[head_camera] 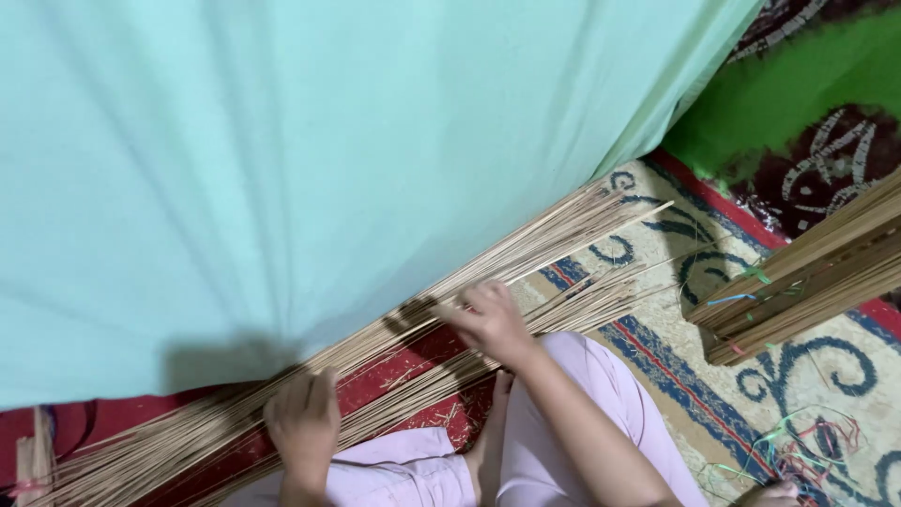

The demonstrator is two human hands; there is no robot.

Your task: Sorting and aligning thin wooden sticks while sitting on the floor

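While both hands [302, 418] [488, 319] press thin sticks [526, 258], cloth [310, 160] borders them.

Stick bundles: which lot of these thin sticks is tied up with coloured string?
The stack at the right, apart from both hands, bears green and blue ties. The loose sticks under the hands lie untied, fanned along the mint cloth.

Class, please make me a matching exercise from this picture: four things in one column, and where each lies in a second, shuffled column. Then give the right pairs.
Things:
1. mint-green cloth sheet
2. left hand
3. tied bundle of thin tan sticks
4. tangle of coloured strings

Places:
A. at the right edge, on the patterned rug
B. bottom right, on the rug
C. fills the upper left
D. lower left of middle, on the loose tan sticks

Pairs: 1-C, 2-D, 3-A, 4-B
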